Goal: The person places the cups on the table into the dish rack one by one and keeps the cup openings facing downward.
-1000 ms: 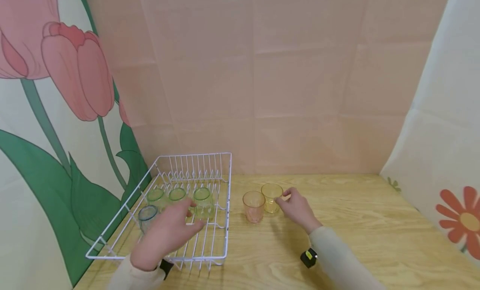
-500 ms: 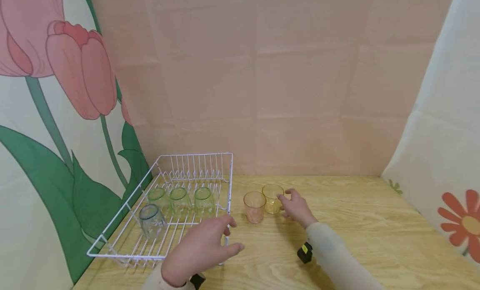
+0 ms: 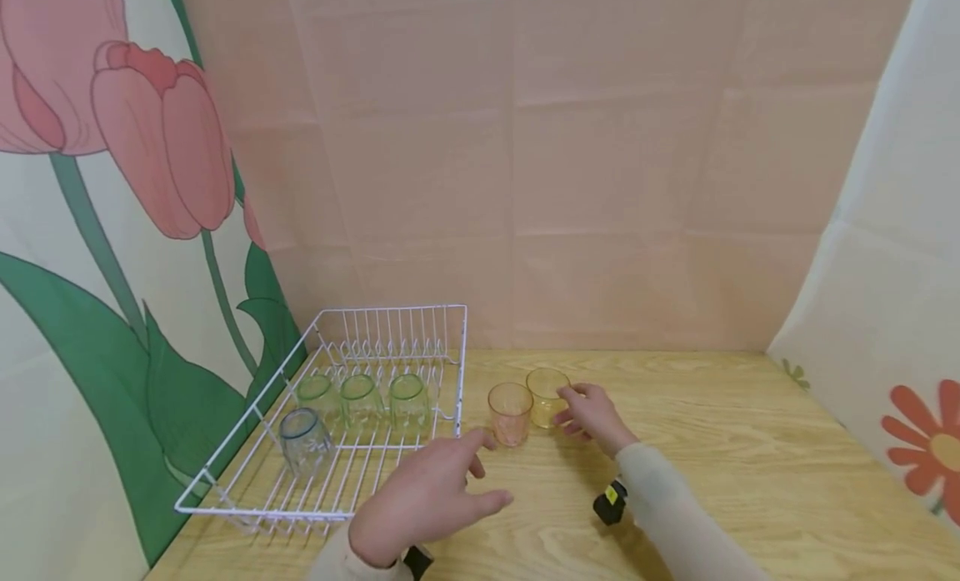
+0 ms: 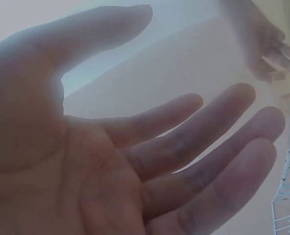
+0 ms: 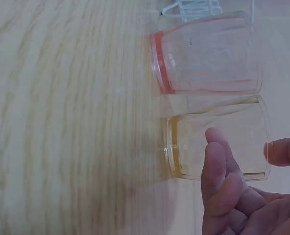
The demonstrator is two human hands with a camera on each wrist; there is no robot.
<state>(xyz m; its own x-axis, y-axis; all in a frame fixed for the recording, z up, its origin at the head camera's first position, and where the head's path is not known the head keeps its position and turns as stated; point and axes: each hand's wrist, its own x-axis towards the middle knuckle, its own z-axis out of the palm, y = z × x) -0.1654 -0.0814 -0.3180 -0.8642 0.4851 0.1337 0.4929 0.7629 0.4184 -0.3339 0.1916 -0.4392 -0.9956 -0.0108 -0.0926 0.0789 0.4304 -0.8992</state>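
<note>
My right hand [image 3: 597, 416] is at the right side of a yellow glass [image 3: 546, 402], which stands upright on the table. In the right wrist view the loosely bent fingers [image 5: 215, 171] overlap that glass's side, and the thumb [image 5: 284, 151] lies by its rim; firm contact cannot be made out. Immediately left of it stands a pink-orange glass [image 3: 510, 418], also upright. My left hand [image 3: 427, 498] hovers over the front right corner of a white wire dish rack [image 3: 315, 513], thumb and fingers spread apart, holding nothing.
Inside the rack, several green glasses, one of them a green glass [image 3: 409, 404] at the right, form a row. A blue glass [image 3: 305, 443] stands in front of them at the left. Behind the wooden table [image 3: 720, 456] hangs a pink cloth [image 3: 615, 164].
My left hand has moved right, from over the glasses in the rack to its front right corner. The right hand stays beside the yellow glass, its fingers shifting slightly.
</note>
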